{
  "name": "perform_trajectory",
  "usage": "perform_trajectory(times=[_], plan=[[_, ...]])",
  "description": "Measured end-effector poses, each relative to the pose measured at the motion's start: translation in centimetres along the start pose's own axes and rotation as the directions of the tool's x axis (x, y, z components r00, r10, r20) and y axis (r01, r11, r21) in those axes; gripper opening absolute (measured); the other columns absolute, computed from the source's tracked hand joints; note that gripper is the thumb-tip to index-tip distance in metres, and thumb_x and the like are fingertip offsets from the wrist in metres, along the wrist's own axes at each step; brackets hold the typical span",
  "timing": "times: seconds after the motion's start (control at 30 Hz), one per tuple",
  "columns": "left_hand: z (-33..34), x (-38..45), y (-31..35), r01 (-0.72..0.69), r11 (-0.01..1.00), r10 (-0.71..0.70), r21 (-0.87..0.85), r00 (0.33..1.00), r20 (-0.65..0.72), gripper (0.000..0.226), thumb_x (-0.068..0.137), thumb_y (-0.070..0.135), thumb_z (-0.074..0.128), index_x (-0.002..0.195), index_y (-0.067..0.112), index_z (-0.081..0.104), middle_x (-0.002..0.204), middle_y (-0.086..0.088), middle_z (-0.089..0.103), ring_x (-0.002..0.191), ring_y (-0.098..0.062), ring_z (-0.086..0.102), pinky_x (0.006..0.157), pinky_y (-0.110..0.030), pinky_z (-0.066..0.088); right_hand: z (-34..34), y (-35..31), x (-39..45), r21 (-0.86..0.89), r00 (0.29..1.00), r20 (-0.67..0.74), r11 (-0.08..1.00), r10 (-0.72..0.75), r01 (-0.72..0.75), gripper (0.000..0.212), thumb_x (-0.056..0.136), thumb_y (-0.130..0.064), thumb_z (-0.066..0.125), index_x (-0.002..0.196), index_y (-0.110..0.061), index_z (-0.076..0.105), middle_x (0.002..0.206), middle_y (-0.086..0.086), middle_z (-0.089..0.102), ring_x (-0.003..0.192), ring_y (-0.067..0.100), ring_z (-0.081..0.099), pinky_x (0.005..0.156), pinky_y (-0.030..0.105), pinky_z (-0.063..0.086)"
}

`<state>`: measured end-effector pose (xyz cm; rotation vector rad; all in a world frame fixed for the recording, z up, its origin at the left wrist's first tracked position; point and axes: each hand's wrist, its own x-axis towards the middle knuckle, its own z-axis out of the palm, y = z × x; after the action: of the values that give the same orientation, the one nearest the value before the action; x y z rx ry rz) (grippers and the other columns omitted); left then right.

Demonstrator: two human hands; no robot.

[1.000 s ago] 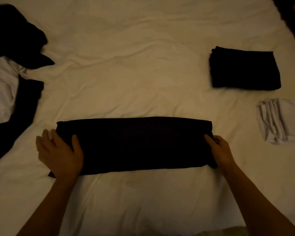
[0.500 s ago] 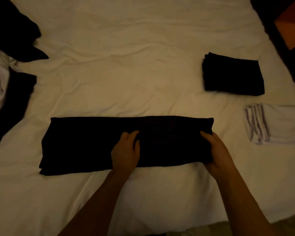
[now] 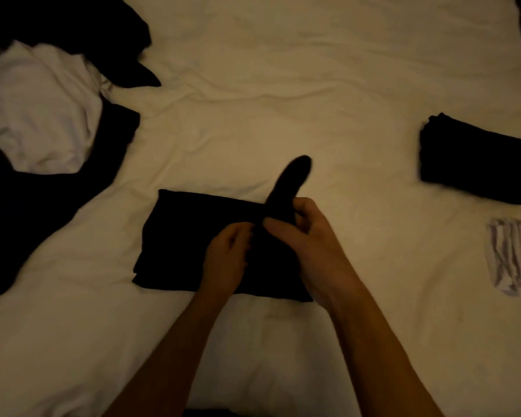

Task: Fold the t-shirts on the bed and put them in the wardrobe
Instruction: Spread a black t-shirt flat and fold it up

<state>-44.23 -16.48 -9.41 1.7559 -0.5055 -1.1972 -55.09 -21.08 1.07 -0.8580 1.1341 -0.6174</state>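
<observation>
A black t-shirt (image 3: pixel 193 236), folded into a band, lies on the white bed (image 3: pixel 283 115) in front of me. My right hand (image 3: pixel 307 236) grips its right end, which stands lifted and swung over towards the left. My left hand (image 3: pixel 227 254) rests on the middle of the shirt, fingers curled at the fold line, pressing the cloth down. A folded black t-shirt (image 3: pixel 475 164) lies at the right, and a folded white t-shirt (image 3: pixel 513 257) sits nearer, at the right edge.
Unfolded clothes lie in a heap at the left: a white t-shirt (image 3: pixel 39 109) among black garments (image 3: pixel 27 212). More black cloth (image 3: pixel 73 28) fills the far left corner. The bed's far right edge meets dark floor.
My left hand moved from the shirt's left end to its middle. My right hand has lifted the right end and carried it leftwards over the middle. The view shifted right.
</observation>
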Motion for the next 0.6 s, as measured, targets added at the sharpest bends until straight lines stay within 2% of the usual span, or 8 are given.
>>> perform_trajectory(times=[0.07,0.1,0.2,0.27,0.33,0.43,0.53,0.6], plan=[[-3.6,0.1,1.7,0.153,0.965,-0.157,-0.213,0.988,0.000,0.030,0.103,0.040,0.044,0.103,0.023,0.068,0.093,0.002,0.072,0.086,-0.017,0.068,0.069,-0.028,0.053,3.1,1.6,1.7,-0.157,1.000,0.021,0.987,-0.023,0.026,0.027,0.087,-0.010,0.071,0.102,-0.019,0.051,0.086,0.004,0.063,0.075,0.009,0.065,0.069,0.025,0.054],[-5.4,0.2,2.4,0.196,0.945,-0.193,-0.261,0.981,0.034,0.040,0.099,0.052,0.041,0.105,0.025,0.068,0.092,0.003,0.073,0.084,-0.014,0.069,0.067,-0.028,0.053,4.5,2.6,2.6,-0.262,0.999,0.029,0.964,-0.045,0.051,0.028,0.087,-0.012,0.071,0.102,-0.019,0.048,0.083,-0.001,0.058,0.069,0.003,0.061,0.064,0.020,0.050],[-9.4,0.9,3.5,0.229,0.953,-0.211,-0.199,0.972,0.107,0.070,0.076,0.077,0.040,0.113,0.025,0.068,0.102,-0.003,0.073,0.093,-0.021,0.070,0.076,-0.034,0.054,8.0,6.3,4.6,-0.585,0.990,0.058,0.799,-0.131,0.140,0.033,0.089,-0.015,0.068,0.104,-0.016,0.039,0.083,-0.003,0.053,0.068,0.006,0.053,0.055,0.016,0.041],[-10.7,1.3,4.1,0.215,0.972,-0.202,-0.091,0.970,0.139,0.065,0.074,0.077,0.042,0.110,0.029,0.067,0.104,-0.002,0.073,0.095,-0.020,0.070,0.078,-0.033,0.054,9.5,8.5,5.2,-0.672,0.983,0.077,0.720,-0.165,0.174,0.033,0.089,-0.015,0.066,0.103,-0.018,0.036,0.094,0.004,0.055,0.077,0.016,0.056,0.061,0.022,0.041],[-11.2,1.7,4.3,0.188,0.982,-0.185,-0.002,0.970,0.155,0.045,0.083,0.068,0.050,0.102,0.033,0.070,0.098,0.006,0.075,0.090,-0.012,0.071,0.077,-0.030,0.053,10.4,9.8,5.2,-0.701,0.981,0.083,0.689,-0.174,0.182,0.032,0.089,-0.016,0.065,0.106,-0.016,0.038,0.106,0.009,0.055,0.090,0.023,0.058,0.070,0.031,0.045],[-11.3,2.5,3.6,0.124,0.983,-0.140,0.136,0.984,0.111,0.029,0.088,0.056,0.061,0.088,0.029,0.072,0.083,0.010,0.074,0.079,-0.007,0.070,0.074,-0.027,0.051,10.9,10.9,4.7,-0.704,0.975,0.092,0.680,-0.203,0.208,0.037,0.090,-0.017,0.066,0.117,-0.008,0.043,0.114,0.009,0.051,0.099,0.022,0.057,0.081,0.034,0.049],[-10.8,3.0,2.6,0.085,0.969,-0.091,0.232,0.996,0.014,0.028,0.090,0.047,0.065,0.097,0.021,0.071,0.088,0.006,0.072,0.083,-0.011,0.069,0.074,-0.029,0.053,10.8,11.6,4.3,-0.578,0.975,0.164,0.787,-0.148,0.217,0.051,0.087,-0.011,0.070,0.128,-0.005,0.039,0.120,0.009,0.050,0.108,0.018,0.056,0.091,0.030,0.049],[-10.8,3.1,2.1,0.087,0.969,-0.078,0.233,0.996,-0.048,0.024,0.092,0.040,0.064,0.097,0.018,0.071,0.089,0.000,0.072,0.084,-0.017,0.069,0.075,-0.033,0.055,10.4,11.4,4.0,-0.470,0.966,0.244,0.862,-0.081,0.191,0.050,0.088,-0.004,0.068,0.128,-0.007,0.039,0.118,0.008,0.053,0.106,0.015,0.058,0.091,0.025,0.051]])
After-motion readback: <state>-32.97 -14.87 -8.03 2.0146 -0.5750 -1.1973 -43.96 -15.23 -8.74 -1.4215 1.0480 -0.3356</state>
